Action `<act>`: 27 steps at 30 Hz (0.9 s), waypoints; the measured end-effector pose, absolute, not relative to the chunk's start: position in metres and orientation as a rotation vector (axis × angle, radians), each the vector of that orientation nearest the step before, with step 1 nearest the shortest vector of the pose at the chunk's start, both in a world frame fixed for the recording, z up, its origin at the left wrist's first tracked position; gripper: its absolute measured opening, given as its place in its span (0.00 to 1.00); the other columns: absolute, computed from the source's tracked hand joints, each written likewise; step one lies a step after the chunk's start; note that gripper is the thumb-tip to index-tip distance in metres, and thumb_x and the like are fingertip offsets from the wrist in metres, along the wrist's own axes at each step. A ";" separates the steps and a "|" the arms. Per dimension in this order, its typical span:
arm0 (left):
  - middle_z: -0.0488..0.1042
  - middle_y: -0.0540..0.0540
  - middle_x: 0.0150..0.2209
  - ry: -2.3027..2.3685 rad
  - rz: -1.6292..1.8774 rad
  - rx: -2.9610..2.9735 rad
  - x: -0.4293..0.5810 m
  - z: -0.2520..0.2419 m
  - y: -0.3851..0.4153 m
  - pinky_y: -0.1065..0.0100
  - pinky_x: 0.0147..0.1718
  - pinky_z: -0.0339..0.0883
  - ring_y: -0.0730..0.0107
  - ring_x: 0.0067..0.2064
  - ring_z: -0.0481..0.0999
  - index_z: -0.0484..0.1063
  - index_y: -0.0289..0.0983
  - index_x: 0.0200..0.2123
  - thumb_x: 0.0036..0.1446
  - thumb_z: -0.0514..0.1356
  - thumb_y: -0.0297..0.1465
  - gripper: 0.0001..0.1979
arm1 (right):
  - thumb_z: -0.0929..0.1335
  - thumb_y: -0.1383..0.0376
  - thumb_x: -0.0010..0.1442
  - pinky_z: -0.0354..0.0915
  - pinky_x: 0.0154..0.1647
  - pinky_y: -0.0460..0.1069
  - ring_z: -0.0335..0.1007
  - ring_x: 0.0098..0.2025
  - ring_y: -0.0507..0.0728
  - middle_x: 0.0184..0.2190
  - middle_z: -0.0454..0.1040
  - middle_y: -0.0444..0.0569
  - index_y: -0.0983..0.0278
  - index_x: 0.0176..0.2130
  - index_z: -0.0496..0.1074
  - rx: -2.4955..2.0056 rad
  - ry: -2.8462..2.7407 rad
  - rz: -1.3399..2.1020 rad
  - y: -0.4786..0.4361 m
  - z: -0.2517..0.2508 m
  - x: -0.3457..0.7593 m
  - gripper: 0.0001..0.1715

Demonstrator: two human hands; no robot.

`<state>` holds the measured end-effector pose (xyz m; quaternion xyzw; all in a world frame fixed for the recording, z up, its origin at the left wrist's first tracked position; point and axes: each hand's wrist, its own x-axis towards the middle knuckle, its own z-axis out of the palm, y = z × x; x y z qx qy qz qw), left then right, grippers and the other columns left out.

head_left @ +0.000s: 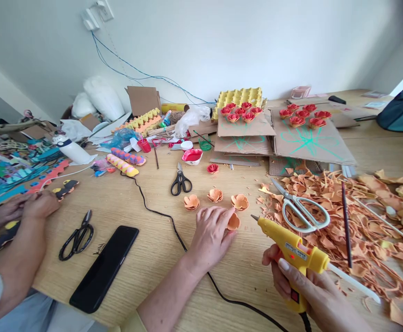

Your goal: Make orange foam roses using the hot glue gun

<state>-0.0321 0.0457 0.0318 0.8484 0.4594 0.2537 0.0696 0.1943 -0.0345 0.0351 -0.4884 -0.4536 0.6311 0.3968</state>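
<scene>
My right hand (301,281) is wrapped around a yellow hot glue gun (286,240), its nozzle pointing left and a white glue stick (353,282) jutting from its back. My left hand (213,233) rests near the table's middle, its thumb and fingers closed about a small orange egg-carton flower (233,222). Just beyond it sit three similar layered flowers: one on the left (191,202), one in the middle (215,195) and one on the right (240,201). A red-painted flower (213,168) lies farther back.
Orange carton scraps (353,226) with white-handled scissors (305,213) cover the right. Red flowers stand on cardboard sheets (314,143) behind. Black scissors (180,180), a second black pair (77,236), a phone (104,268) and a black cord (173,226) lie leftward. Another person's hands (40,205) are far left.
</scene>
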 end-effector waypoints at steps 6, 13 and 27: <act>0.71 0.39 0.54 1.151 0.990 2.359 -0.026 0.040 0.027 0.53 0.55 0.68 0.55 0.56 0.71 0.61 0.42 0.64 0.62 0.63 0.28 0.29 | 0.67 0.42 0.63 0.62 0.30 0.51 0.64 0.29 0.57 0.27 0.71 0.47 0.58 0.42 0.75 -1.297 -1.137 1.479 -0.031 0.035 0.195 0.25; 0.71 0.41 0.50 0.912 0.993 2.131 -0.014 0.042 0.011 0.59 0.51 0.72 0.58 0.51 0.73 0.68 0.42 0.58 0.57 0.68 0.33 0.26 | 0.74 0.42 0.54 0.58 0.27 0.50 0.59 0.26 0.54 0.24 0.68 0.43 0.58 0.37 0.73 -1.238 -1.056 1.477 -0.025 0.039 0.187 0.25; 0.74 0.40 0.50 0.757 1.031 1.900 -0.010 0.044 0.006 0.57 0.55 0.69 0.57 0.54 0.74 0.68 0.39 0.51 0.56 0.65 0.25 0.19 | 0.80 0.53 0.49 0.60 0.27 0.46 0.61 0.26 0.48 0.33 0.74 0.42 0.60 0.37 0.69 -1.089 -0.719 1.647 -0.028 0.035 0.179 0.25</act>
